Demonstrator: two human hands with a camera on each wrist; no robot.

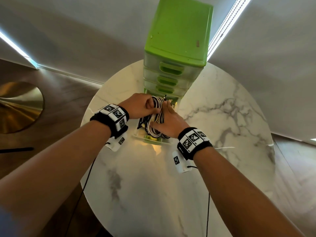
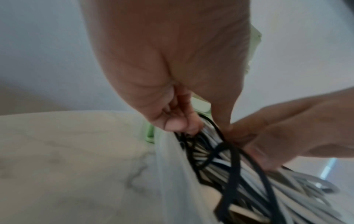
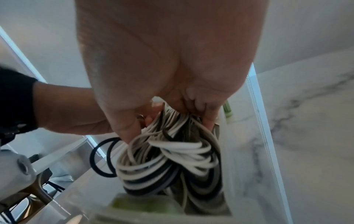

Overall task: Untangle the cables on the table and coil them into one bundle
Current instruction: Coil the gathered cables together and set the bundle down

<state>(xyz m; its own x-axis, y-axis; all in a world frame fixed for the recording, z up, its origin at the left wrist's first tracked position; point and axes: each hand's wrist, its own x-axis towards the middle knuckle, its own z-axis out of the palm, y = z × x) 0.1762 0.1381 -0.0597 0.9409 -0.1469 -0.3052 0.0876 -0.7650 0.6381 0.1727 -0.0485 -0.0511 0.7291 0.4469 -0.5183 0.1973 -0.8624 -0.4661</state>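
A coiled bundle of black and white cables [image 1: 156, 117] sits partly inside the pulled-out bottom drawer [image 1: 153, 140] of a green drawer unit. My left hand [image 1: 145, 106] grips the far upper end of the bundle with curled fingers. My right hand [image 1: 168, 120] grips the bundle from the right side, lower down. In the left wrist view my left hand [image 2: 178, 121] pinches the cables [image 2: 239, 174], with the right hand [image 2: 277, 136] beside it. The right wrist view has my right hand [image 3: 182, 98] curled round the cable loops [image 3: 172, 159], which hang into the translucent drawer [image 3: 249, 151].
The green drawer unit [image 1: 177, 40] stands at the back of a round marble table [image 1: 222, 117], its upper drawers closed. A wall rises just behind it. A gold disc [image 1: 17, 106] lies on the wooden floor to the left.
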